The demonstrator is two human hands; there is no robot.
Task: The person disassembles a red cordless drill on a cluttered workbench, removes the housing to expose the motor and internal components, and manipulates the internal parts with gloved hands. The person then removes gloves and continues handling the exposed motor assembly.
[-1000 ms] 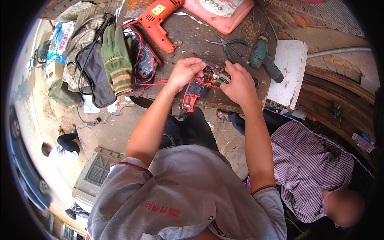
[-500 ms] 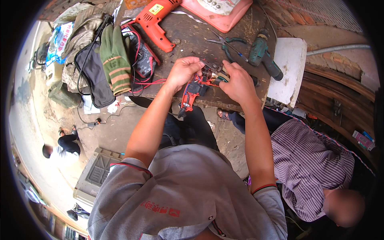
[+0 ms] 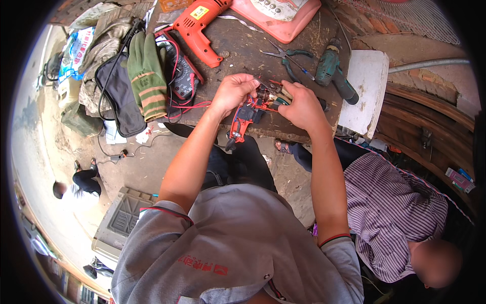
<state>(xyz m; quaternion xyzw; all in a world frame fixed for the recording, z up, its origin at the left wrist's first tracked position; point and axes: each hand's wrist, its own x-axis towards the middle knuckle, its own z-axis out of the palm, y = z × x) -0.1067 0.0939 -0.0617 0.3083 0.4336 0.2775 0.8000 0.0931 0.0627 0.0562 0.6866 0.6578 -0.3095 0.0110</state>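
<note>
My left hand [image 3: 234,92] and my right hand [image 3: 302,105] together grip an opened red power drill [image 3: 244,117] above the front edge of a dark wooden workbench [image 3: 242,50]. Its inner parts and wires [image 3: 268,94] show between my fingers, and its red handle hangs down toward me. My left fingers pinch the exposed parts from the left, and my right hand closes on them from the right.
On the bench lie an orange drill [image 3: 198,26], a green drill [image 3: 334,73], pliers [image 3: 288,57], a meter with red leads [image 3: 181,76], green gloves [image 3: 146,78] and a pink case [image 3: 279,17]. A person in a striped shirt [image 3: 400,218] sits at my right. Another person [image 3: 76,190] crouches far left.
Both hands stay on the opened drill with only small finger shifts. The view has tilted slightly.
</note>
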